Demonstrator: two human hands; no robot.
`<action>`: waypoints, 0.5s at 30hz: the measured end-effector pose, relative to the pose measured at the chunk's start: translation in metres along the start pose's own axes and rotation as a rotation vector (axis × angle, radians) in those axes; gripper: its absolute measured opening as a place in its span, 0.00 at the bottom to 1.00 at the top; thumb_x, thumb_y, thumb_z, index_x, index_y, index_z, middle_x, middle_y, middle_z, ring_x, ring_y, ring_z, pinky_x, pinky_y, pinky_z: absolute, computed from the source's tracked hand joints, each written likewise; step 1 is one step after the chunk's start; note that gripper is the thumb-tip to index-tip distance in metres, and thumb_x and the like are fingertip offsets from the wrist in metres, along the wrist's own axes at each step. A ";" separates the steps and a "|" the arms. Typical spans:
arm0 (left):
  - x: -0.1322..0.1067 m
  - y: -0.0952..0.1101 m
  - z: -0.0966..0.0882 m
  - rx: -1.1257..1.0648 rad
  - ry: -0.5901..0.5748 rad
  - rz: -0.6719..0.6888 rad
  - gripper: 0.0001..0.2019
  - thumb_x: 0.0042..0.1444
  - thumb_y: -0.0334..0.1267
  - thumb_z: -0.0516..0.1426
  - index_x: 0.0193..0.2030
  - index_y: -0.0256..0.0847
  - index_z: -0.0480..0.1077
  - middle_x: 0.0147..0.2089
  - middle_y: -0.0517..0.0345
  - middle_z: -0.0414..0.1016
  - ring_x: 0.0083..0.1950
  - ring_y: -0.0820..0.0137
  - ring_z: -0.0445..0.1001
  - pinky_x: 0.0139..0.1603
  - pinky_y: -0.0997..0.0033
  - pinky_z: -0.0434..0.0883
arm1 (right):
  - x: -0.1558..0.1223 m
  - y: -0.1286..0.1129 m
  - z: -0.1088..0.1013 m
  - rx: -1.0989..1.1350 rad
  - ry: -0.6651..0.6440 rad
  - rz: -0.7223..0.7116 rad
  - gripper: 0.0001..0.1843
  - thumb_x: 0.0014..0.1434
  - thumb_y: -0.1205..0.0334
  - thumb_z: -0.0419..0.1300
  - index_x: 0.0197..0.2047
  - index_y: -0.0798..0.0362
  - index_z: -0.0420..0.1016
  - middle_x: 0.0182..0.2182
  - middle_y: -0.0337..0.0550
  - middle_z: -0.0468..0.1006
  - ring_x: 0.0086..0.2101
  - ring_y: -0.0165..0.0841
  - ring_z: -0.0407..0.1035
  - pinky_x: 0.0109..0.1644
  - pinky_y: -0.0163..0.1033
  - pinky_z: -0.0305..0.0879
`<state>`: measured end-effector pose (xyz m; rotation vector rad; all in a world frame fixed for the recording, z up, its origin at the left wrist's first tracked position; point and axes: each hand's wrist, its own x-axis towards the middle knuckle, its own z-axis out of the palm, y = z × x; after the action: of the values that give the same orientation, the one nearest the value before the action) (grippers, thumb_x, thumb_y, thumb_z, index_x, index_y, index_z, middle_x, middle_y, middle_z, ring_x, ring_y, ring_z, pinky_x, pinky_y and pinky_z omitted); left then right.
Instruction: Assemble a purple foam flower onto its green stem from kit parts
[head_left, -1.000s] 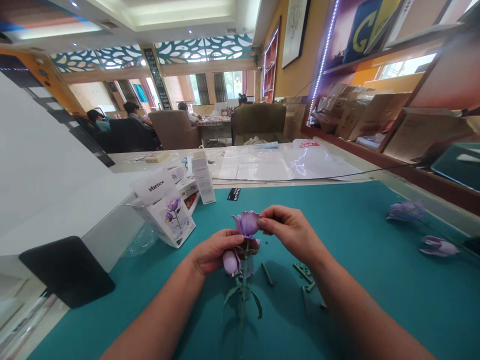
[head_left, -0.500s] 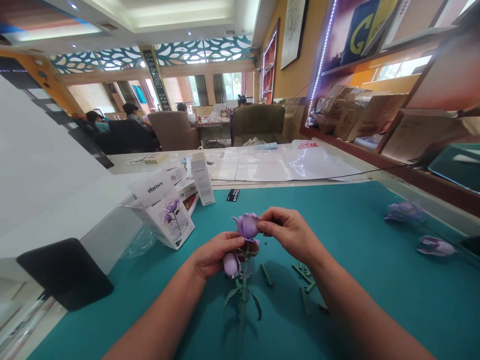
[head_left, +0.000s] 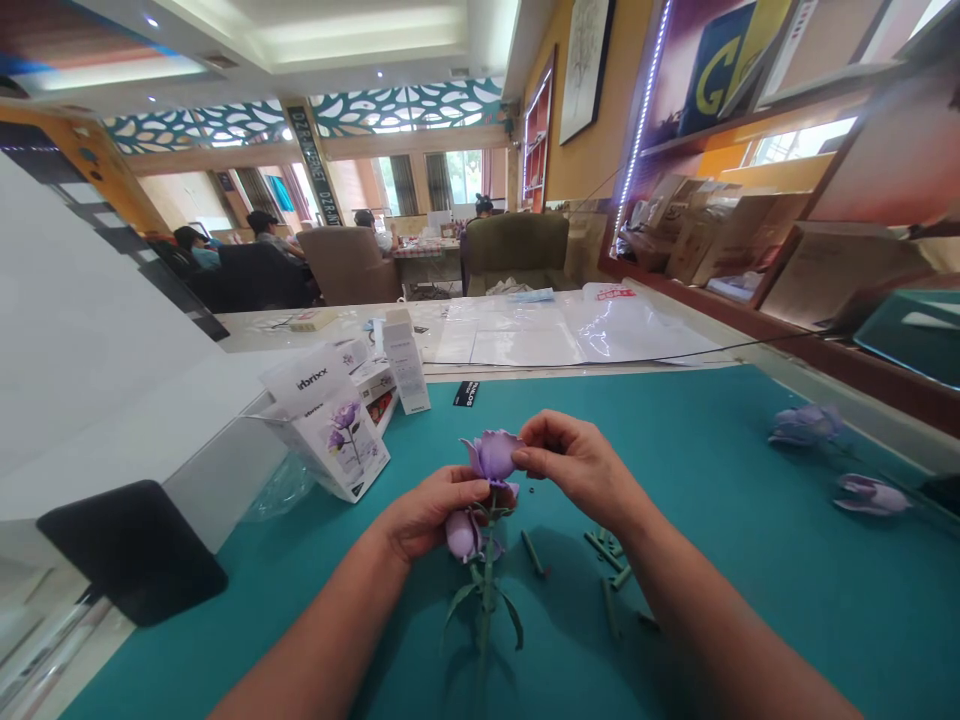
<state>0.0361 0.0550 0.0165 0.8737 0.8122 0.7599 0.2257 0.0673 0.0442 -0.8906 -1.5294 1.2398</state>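
Purple artificial flower (head_left: pixel 491 455) upright above the teal mat (head_left: pixel 750 480), not resting on it, held between both hands near the middle of the mat, with one open bloom on top, a smaller bud (head_left: pixel 463 535) lower down, and a green stem (head_left: pixel 487 590) with leaves hanging toward the person.

Left hand (head_left: pixel 427 510) on the flower just under the bloom, fingers (head_left: pixel 465 490) together and curled around the stem. Right hand (head_left: pixel 574 462) at the bloom's right side, fingertips (head_left: pixel 525 458) pinched together on the outer petal.

Loose green stem pieces (head_left: pixel 604 550) on the mat, just right of the flower and below the right hand. Another green stem piece (head_left: pixel 532 553) nearer the flower. Two more purple blooms (head_left: pixel 806 425) (head_left: pixel 870 494) on the mat's far right, well apart from both hands.

Printed irbrixx box (head_left: pixel 334 440) with a flower picture at the mat's left edge, beside a clear plastic bag (head_left: pixel 281 490). Upright white carton (head_left: pixel 405 360) just behind. Small black tag (head_left: pixel 466 393) at the mat's far edge. White plastic sheets (head_left: pixel 525 335) on the table beyond. Seated people (head_left: pixel 262 230) in the distant background.
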 end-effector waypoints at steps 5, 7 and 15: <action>0.000 -0.001 0.002 0.019 0.037 0.016 0.23 0.32 0.45 0.71 0.34 0.33 0.77 0.32 0.50 0.78 0.35 0.69 0.72 0.33 0.74 0.63 | 0.001 0.001 -0.001 0.002 -0.012 -0.004 0.06 0.46 0.63 0.63 0.25 0.53 0.69 0.21 0.35 0.72 0.25 0.27 0.65 0.29 0.34 0.61; 0.000 -0.001 0.002 0.014 0.047 0.019 0.23 0.32 0.45 0.72 0.34 0.32 0.77 0.32 0.50 0.78 0.34 0.69 0.72 0.33 0.74 0.63 | 0.001 0.000 -0.002 -0.002 -0.022 -0.002 0.07 0.46 0.63 0.63 0.24 0.53 0.68 0.21 0.35 0.72 0.24 0.27 0.64 0.29 0.34 0.61; 0.002 -0.006 0.006 -0.012 0.069 0.008 0.22 0.31 0.44 0.72 0.32 0.31 0.78 0.31 0.49 0.79 0.35 0.67 0.73 0.36 0.73 0.65 | 0.001 0.001 -0.008 -0.043 -0.071 -0.001 0.09 0.46 0.61 0.63 0.23 0.53 0.67 0.20 0.34 0.69 0.24 0.27 0.62 0.28 0.34 0.58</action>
<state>0.0432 0.0523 0.0132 0.8442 0.8643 0.8052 0.2328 0.0707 0.0442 -0.8810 -1.6182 1.2537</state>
